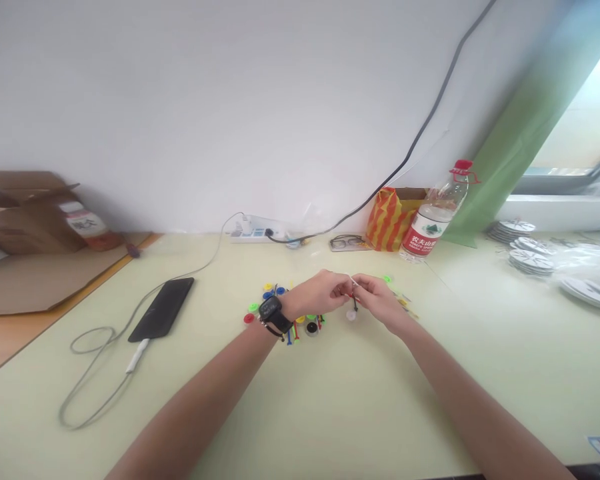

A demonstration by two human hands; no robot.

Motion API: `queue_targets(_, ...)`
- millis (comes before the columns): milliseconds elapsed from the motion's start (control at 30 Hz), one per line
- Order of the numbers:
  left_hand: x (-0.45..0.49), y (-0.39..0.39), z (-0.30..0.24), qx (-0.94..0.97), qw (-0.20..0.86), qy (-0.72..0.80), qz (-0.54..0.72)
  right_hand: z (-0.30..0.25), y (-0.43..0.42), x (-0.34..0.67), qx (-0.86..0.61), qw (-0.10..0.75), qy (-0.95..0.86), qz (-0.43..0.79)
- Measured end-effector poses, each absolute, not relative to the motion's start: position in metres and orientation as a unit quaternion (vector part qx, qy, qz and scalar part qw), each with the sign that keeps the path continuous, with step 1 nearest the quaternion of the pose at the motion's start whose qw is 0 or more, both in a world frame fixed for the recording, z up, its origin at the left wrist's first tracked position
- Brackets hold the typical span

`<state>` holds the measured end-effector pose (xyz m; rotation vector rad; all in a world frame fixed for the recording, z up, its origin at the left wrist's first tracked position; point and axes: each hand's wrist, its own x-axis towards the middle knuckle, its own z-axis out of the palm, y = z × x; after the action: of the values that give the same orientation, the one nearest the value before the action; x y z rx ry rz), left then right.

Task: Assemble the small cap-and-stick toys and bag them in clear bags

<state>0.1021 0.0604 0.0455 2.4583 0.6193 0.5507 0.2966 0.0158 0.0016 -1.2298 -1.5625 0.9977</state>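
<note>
My left hand, with a dark watch on the wrist, is closed, its fingertips meeting those of my right hand. Between the two pinches a thin white stick pokes up. Just below the fingertips are a short black rod, a bit of red, and a pale round disc; how they join is too small to tell. Around and under my left wrist lie small plastic discs and rods, among them a red disc and a black one. More green and yellow pieces sit beyond my right hand.
A phone on a charging cable lies at the left, near a cardboard box. Along the wall stand a power strip, a striped bag and a large water bottle. Stacked white discs occupy the right.
</note>
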Motion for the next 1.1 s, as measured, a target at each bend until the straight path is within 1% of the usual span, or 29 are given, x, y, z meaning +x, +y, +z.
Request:
queue_targets(67,0.102,0.06,0.046,0.924,0.245,0.234,0.177,-0.004,0.02,0.303,-0.528,0.428,-0.647,0.345)
queue_targets(200,0.105,0.053,0.048,0.937,0.229,0.221,0.145,-0.018,0.028,0.32,-0.612,0.357,-0.676,0.203)
queue_targets(267,0.112,0.045,0.044,0.944,0.227,0.192,0.14,-0.023,0.03,0.327,-0.621,0.321,-0.695,0.171)
queue_targets(333,0.12,0.035,0.036,0.952,0.21,0.176,0.135,-0.025,0.029,0.332,-0.612,0.292,-0.714,0.175)
queue_targets(433,0.132,0.02,0.02,0.961,0.153,0.191,0.126,-0.022,0.029,0.337,-0.604,0.267,-0.729,0.181)
queue_targets(533,0.14,0.011,0.009,0.966,0.117,0.196,0.122,-0.017,0.031,0.345,-0.627,0.263,-0.721,0.131)
queue_targets(667,0.136,0.015,0.014,0.968,0.146,0.18,0.096,-0.01,0.035,0.363,-0.681,0.263,-0.681,0.054)
queue_targets(733,0.128,0.022,0.024,0.959,0.173,0.208,0.086,-0.007,0.034,0.371,-0.7,0.255,-0.666,0.037)
queue_targets(800,0.119,0.03,0.035,0.943,0.196,0.256,0.086,-0.005,0.032,0.375,-0.711,0.236,-0.661,0.036)
queue_targets(900,0.104,0.042,0.046,0.927,0.2,0.31,0.064,-0.003,0.029,0.376,-0.724,0.189,-0.662,0.049)
queue_targets(1000,0.094,0.049,0.049,0.925,0.194,0.324,0.038,-0.003,0.026,0.375,-0.731,0.15,-0.662,0.063)
queue_targets(1100,0.093,0.049,0.05,0.931,0.186,0.315,0.016,-0.004,0.025,0.376,-0.728,0.138,-0.668,0.063)
